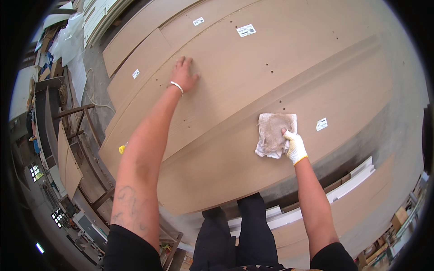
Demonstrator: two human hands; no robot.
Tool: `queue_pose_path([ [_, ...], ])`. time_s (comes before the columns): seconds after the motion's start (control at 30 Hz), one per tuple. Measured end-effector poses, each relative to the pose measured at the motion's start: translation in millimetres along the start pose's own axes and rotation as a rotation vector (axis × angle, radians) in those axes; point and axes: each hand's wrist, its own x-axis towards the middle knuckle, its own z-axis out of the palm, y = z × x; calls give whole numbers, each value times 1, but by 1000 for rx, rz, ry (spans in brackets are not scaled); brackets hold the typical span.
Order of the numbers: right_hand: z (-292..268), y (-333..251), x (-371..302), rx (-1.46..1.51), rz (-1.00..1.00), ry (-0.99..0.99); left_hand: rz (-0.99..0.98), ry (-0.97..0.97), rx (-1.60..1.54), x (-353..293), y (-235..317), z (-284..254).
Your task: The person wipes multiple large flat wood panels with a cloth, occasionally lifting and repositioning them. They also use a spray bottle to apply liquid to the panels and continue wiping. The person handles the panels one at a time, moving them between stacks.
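A folded, dirty white cloth (275, 133) lies against the near wooden panel (217, 174). My right hand (294, 147), in a white knitted work glove, grips its right edge, with the thumb on top. Farther left, my bare left hand (183, 76) rests with spread fingers on the far wooden panel (235, 77), and a white band circles that wrist. Both panels are light brown with small drilled holes. White labels stick to them, one label (321, 124) right of the cloth and another label (246, 30) near the far edge.
More brown panels (131, 52) lie beyond at the upper left. White boards (334, 192) sit low on the right, near my legs. A metal frame (81, 117) stands on the left, below clear plastic sheeting (70, 43). Something small and yellow (121, 149) shows beside my left forearm.
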Motion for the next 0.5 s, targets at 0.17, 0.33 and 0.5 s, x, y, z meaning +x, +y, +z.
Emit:
queue_pose_path([
  [0.17,-4,0,5,-140,22,88,-131,1,-117,50,-4,-25],
  [0.33,2,2,5,-89,-6,57,-249,-27,-103,74,13,-24],
  [0.5,9,-5,-5,-115,13,129,-208,-3,-121,74,9,-19],
])
